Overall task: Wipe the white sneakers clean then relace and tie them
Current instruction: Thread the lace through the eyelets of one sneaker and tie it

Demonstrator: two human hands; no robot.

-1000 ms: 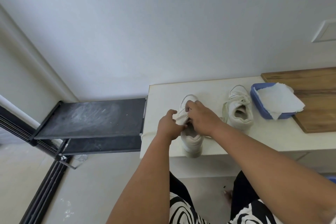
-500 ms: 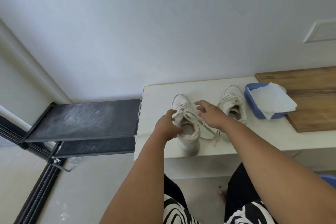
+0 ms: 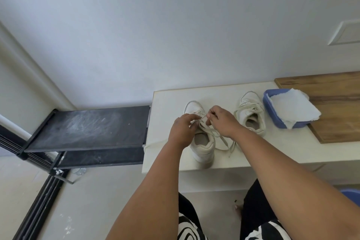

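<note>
- Frame centre: left hand (image 3: 182, 128) and right hand (image 3: 221, 121) each pinch the lace (image 3: 221, 138) over the near sneaker (image 3: 202, 142).
- Second sneaker (image 3: 251, 115) sits right of it, beside the blue tub (image 3: 272, 115).
- Risk — a loose pinch lets the lace slip, slackening the knot.

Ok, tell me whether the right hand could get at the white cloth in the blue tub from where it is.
Probably yes: the cloth lies uncovered beside the far shoe, but the right hand is pinching a lace it must drop.

One sneaker (image 3: 202, 142) stands left of the other sneaker (image 3: 252, 117), basin (image 3: 280, 122) rightmost.
</note>
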